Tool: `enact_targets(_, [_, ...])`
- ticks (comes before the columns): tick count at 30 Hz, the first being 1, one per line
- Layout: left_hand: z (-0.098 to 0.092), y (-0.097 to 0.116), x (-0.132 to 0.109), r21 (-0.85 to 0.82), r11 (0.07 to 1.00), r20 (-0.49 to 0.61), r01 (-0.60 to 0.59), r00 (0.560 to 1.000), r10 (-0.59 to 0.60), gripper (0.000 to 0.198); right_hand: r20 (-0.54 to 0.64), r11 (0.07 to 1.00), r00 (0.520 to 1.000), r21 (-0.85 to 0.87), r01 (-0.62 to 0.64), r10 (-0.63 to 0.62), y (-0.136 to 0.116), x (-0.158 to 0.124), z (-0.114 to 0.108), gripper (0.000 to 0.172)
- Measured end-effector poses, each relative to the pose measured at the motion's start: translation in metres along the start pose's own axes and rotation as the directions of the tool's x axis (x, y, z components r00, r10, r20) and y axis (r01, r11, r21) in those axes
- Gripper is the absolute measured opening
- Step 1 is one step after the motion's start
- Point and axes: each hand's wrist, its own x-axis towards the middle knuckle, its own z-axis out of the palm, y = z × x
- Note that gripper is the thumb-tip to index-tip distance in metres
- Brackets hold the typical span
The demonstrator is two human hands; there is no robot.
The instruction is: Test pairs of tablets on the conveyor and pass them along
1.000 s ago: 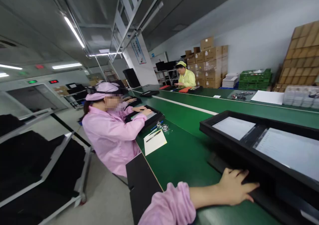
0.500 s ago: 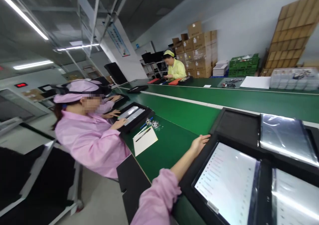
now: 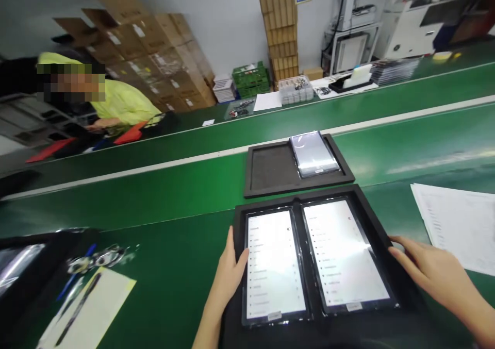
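A black foam tray (image 3: 348, 328) lies in front of me with two lit tablets in its recesses. The left tablet (image 3: 273, 264) and the right tablet (image 3: 340, 253) both show a white screen with a list. My left hand (image 3: 226, 274) holds the tray's left edge, thumb on top. Opposite it, my right hand (image 3: 435, 266) grips the right edge, its lower fingers partly hidden. Beyond stands a second foam tray (image 3: 266, 189), carrying a dark film-covered tablet (image 3: 314, 154) on its right side; the recess at its left is bare.
Printed papers (image 3: 458, 225) lie at the right. On the left are a notepad (image 3: 102, 297) with a pen, small clear-and-metal items (image 3: 96, 259), and another black tray (image 3: 46, 266). Across the green bench (image 3: 181, 184) works a person in yellow (image 3: 126, 104). Cartons (image 3: 162, 65) stack behind.
The view has swung right and down, so the co-worker in pink is out of sight. My right hand has come into view at the near tray, whose two tablets now show whole.
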Motion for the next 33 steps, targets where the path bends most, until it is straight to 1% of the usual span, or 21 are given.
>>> enact_targets(1, [-0.001, 0.0, 0.0, 0.016, 1.0, 0.003, -0.023, 1.0, 0.023, 0.076, -0.006, 0.986, 0.993, -0.113, 0.12, -0.121, -0.012, 0.008, -0.002, 0.057])
enact_targets(2, [-0.002, -0.001, 0.0, 0.036, 0.998, 0.009, -0.05, 0.999, 0.049, 0.076, 0.016, 0.952, 0.968, -0.181, 0.249, -0.25, -0.026, 0.017, -0.002, 0.056])
enact_targets(3, [-0.003, -0.002, -0.001, 0.066, 0.995, 0.015, -0.073, 0.997, 0.072, 0.078, 0.077, 0.903, 0.921, -0.179, 0.391, -0.383, -0.041, 0.024, 0.0, 0.054])
enact_targets(4, [-0.005, -0.002, -0.001, 0.105, 0.991, 0.022, -0.088, 0.996, 0.086, 0.082, 0.13, 0.852, 0.864, -0.153, 0.502, -0.486, -0.056, 0.031, 0.004, 0.051])
enact_targets(5, [-0.006, -0.002, 0.0, 0.148, 0.984, 0.034, -0.093, 0.995, 0.089, 0.087, 0.192, 0.802, 0.806, -0.119, 0.586, -0.56, -0.069, 0.036, 0.01, 0.048])
enact_targets(7, [-0.009, 0.001, 0.002, 0.221, 0.972, 0.069, -0.082, 0.995, 0.068, 0.096, 0.303, 0.719, 0.693, -0.034, 0.694, -0.654, -0.089, 0.042, 0.025, 0.054])
enact_targets(8, [-0.01, 0.003, 0.003, 0.247, 0.967, 0.085, -0.069, 0.995, 0.049, 0.099, 0.351, 0.701, 0.655, 0.006, 0.713, -0.669, -0.095, 0.043, 0.031, 0.059])
enact_targets(9, [-0.01, 0.006, 0.004, 0.266, 0.963, 0.102, -0.054, 0.994, 0.027, 0.103, 0.389, 0.699, 0.633, 0.039, 0.714, -0.669, -0.099, 0.044, 0.037, 0.063])
enact_targets(10, [-0.01, 0.01, 0.005, 0.279, 0.959, 0.114, -0.037, 0.993, 0.005, 0.106, 0.419, 0.709, 0.626, 0.064, 0.702, -0.658, -0.099, 0.044, 0.039, 0.062])
enact_targets(12, [-0.008, 0.017, 0.002, 0.302, 0.953, 0.104, 0.002, 0.994, -0.035, 0.114, 0.444, 0.746, 0.644, 0.09, 0.66, -0.623, -0.095, 0.044, 0.037, 0.051])
enact_targets(14, [-0.004, 0.021, -0.009, 0.308, 0.951, 0.055, 0.02, 0.998, -0.039, 0.122, 0.418, 0.769, 0.67, 0.121, 0.628, -0.613, -0.086, 0.044, 0.026, 0.042])
enact_targets(15, [-0.002, 0.022, -0.018, 0.304, 0.953, 0.02, 0.011, 1.0, -0.018, 0.122, 0.387, 0.772, 0.681, 0.157, 0.616, -0.622, -0.081, 0.044, 0.019, 0.045])
enact_targets(16, [0.0, 0.023, -0.028, 0.301, 0.954, -0.009, -0.013, 1.0, 0.016, 0.118, 0.333, 0.775, 0.702, 0.202, 0.599, -0.629, -0.075, 0.044, 0.014, 0.051])
enact_targets(18, [0.005, 0.022, -0.05, 0.311, 0.946, -0.043, -0.089, 0.993, 0.107, 0.099, 0.191, 0.78, 0.766, 0.294, 0.553, -0.615, -0.063, 0.043, 0.009, 0.062])
enact_targets(20, [0.008, 0.02, -0.067, 0.354, 0.918, -0.072, -0.177, 0.974, 0.216, 0.079, 0.073, 0.79, 0.823, 0.339, 0.51, -0.563, -0.055, 0.041, 0.012, 0.065])
enact_targets(21, [0.009, 0.019, -0.073, 0.379, 0.899, -0.093, -0.221, 0.957, 0.274, 0.073, 0.048, 0.8, 0.84, 0.339, 0.495, -0.54, -0.053, 0.041, 0.016, 0.064])
enact_targets(23, [0.01, 0.018, -0.078, 0.415, 0.859, -0.134, -0.301, 0.913, 0.385, 0.063, 0.063, 0.81, 0.839, 0.312, 0.497, -0.54, -0.053, 0.041, 0.024, 0.059])
enact_targets(25, [0.009, 0.018, -0.077, 0.434, 0.826, -0.134, -0.36, 0.881, 0.454, 0.055, 0.098, 0.81, 0.82, 0.262, 0.525, -0.563, -0.059, 0.043, 0.029, 0.055])
enact_targets(28, [0.008, 0.018, -0.074, 0.481, 0.784, -0.11, -0.392, 0.86, 0.498, 0.048, 0.193, 0.793, 0.769, 0.186, 0.581, -0.609, -0.072, 0.044, 0.029, 0.05])
enact_targets(30, [0.008, 0.018, -0.075, 0.525, 0.759, -0.124, -0.384, 0.848, 0.515, 0.046, 0.254, 0.784, 0.742, 0.169, 0.598, -0.621, -0.078, 0.043, 0.027, 0.047])
enact_targets(33, [0.01, 0.019, -0.077, 0.582, 0.738, -0.138, -0.34, 0.854, 0.502, 0.048, 0.248, 0.779, 0.739, 0.164, 0.605, -0.626, -0.079, 0.041, 0.025, 0.046])
